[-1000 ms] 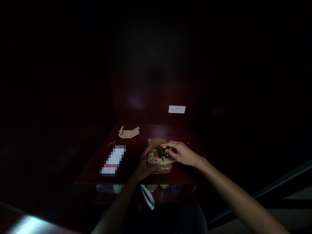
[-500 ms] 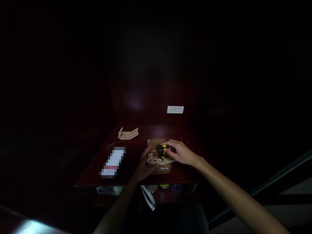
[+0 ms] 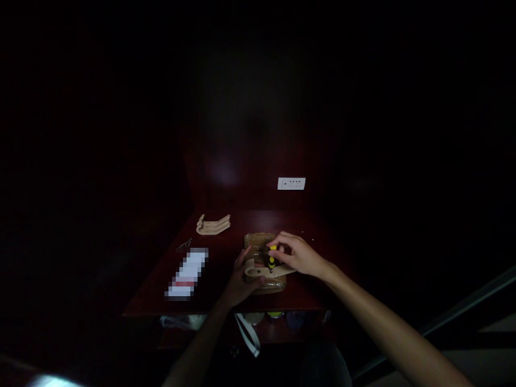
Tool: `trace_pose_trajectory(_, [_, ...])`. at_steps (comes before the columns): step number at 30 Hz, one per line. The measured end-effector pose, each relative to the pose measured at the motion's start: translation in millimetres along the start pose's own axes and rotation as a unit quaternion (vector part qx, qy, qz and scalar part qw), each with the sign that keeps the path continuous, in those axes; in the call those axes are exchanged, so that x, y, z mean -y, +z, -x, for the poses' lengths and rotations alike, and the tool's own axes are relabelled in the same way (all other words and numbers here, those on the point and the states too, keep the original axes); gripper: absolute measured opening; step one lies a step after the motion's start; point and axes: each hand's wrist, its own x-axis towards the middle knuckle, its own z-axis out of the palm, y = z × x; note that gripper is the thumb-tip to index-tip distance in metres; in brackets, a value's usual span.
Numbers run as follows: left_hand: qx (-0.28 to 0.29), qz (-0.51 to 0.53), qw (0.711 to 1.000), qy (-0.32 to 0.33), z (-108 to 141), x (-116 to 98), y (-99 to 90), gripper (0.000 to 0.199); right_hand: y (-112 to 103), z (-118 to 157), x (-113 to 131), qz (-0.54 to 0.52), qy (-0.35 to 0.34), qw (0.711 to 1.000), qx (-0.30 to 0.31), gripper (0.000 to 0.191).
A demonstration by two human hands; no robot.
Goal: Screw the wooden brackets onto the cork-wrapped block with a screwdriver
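A short yellow and black screwdriver (image 3: pixel 272 257) stands upright, pinched near its top by the fingers of my right hand (image 3: pixel 299 255). Its lower end meets a pale wooden hook (image 3: pixel 264 272) with dark holes along its flat side. My left hand (image 3: pixel 238 281) grips the curled end of that hook, thumb in front and fingers behind. Beneath the hook lies a brown package (image 3: pixel 255 239) wrapped in shiny clear plastic. Whether a screw sits under the screwdriver's tip is too small to tell.
Several matching wooden hooks (image 3: pixel 213 225) lie together at the back left. Small dark screws (image 3: pixel 185 244) and a blurred white paper or packet (image 3: pixel 187 273) are nearer on the dark red tabletop (image 3: pixel 149 290). A wall socket (image 3: pixel 291 184) is behind; a white strap (image 3: pixel 248 336) hangs below.
The screwdriver stays on the hook while my right fingers have shifted slightly around its handle. The whole view has moved a little, so everything appears slightly lower.
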Motion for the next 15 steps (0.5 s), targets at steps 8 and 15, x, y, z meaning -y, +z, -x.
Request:
trace_pose_trajectory(8, [0.015, -0.004, 1.0, -0.008, -0.4, 0.1, -1.1, 0.03, 0.2, 4.1, 4.5, -0.06, 0.047, 0.996, 0.054, 0.029])
trace_pose_trajectory(15, [0.017, -0.003, 1.0, -0.013, -0.8, -4.2, -1.5, 0.031, 2.0, 1.9, 2.4, -0.041, 0.046, 0.998, -0.01, 0.02])
